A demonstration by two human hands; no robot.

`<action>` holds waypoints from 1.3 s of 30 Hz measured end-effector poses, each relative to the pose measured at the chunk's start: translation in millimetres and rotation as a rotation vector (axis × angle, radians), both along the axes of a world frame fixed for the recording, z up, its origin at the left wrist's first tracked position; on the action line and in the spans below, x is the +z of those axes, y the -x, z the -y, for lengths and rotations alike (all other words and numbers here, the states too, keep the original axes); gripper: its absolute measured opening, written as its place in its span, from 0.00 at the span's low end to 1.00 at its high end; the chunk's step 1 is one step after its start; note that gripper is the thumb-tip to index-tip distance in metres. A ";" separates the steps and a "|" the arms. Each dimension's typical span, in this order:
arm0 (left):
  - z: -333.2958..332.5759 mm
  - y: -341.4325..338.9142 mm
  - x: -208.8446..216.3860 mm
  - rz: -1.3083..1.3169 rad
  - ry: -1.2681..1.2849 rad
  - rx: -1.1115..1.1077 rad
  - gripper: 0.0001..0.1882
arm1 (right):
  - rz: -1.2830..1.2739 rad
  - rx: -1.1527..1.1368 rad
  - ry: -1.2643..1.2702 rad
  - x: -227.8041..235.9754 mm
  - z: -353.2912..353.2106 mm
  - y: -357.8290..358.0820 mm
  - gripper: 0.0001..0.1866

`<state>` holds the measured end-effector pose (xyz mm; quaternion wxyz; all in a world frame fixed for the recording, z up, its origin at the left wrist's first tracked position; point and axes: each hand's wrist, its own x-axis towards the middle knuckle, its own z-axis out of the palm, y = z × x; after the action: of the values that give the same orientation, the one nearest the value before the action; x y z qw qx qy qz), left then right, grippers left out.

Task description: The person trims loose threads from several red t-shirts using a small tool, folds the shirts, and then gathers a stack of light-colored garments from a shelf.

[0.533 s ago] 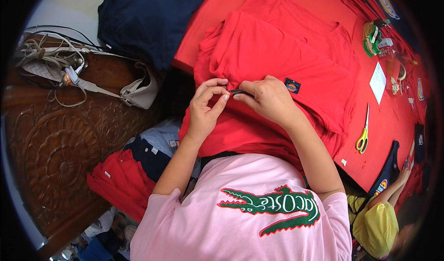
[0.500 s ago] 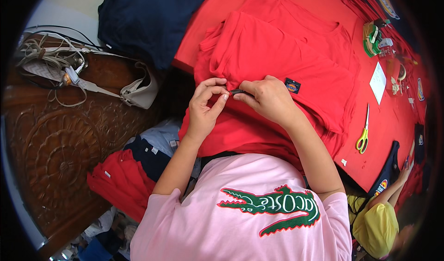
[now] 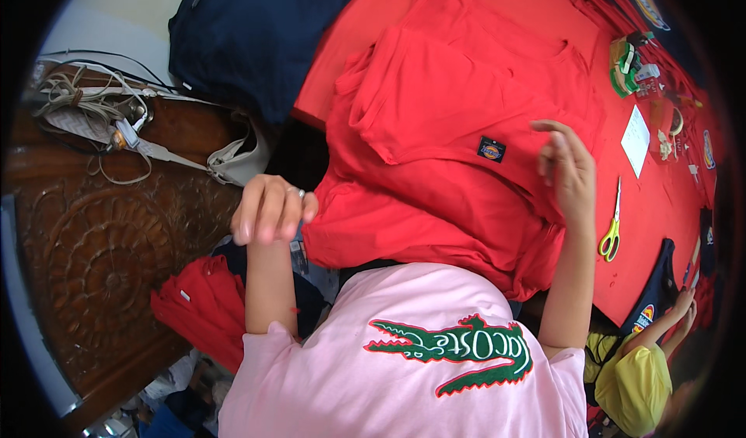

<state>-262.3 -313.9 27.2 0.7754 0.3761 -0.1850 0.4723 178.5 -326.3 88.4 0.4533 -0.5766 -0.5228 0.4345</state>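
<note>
A red shirt [image 3: 435, 104] lies in loose folds over the table edge and against my body, a small dark label [image 3: 490, 149] sewn on its front. My left hand [image 3: 272, 209] is raised left of the shirt, slightly blurred, its fingers drooping and apart with nothing visible in them. Above the shirt's right side is my right hand [image 3: 567, 166], index finger stretched out and the others loosely bent. No tool shows between those fingers; part of the palm is hidden. A tiny red scrap [image 3: 294, 310] appears beside my left forearm.
Yellow-handled scissors [image 3: 610, 240] and a paper slip [image 3: 636, 139] lie on the red table [image 3: 614, 283]. Dark blue cloth [image 3: 241, 34] is at the far left. A carved wooden surface [image 3: 109, 267] holds cords and a pale bag [image 3: 237, 158]. A person in yellow [image 3: 633, 380] works at right.
My hands have parted from the pinched shirt fold: the left moved left and down, the right moved right. The small dark tool at my right fingers no longer shows. The shirt has dropped flatter.
</note>
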 end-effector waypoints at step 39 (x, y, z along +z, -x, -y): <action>-362.4 -226.8 -15.2 -0.758 0.217 1.088 0.08 | -0.107 -0.788 -0.493 -81.9 -214.6 -170.3 0.10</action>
<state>-35.5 48.5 12.0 0.4715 0.4757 0.3643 0.6471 348.8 -111.7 6.5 0.7336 -0.5831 -0.3274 0.1211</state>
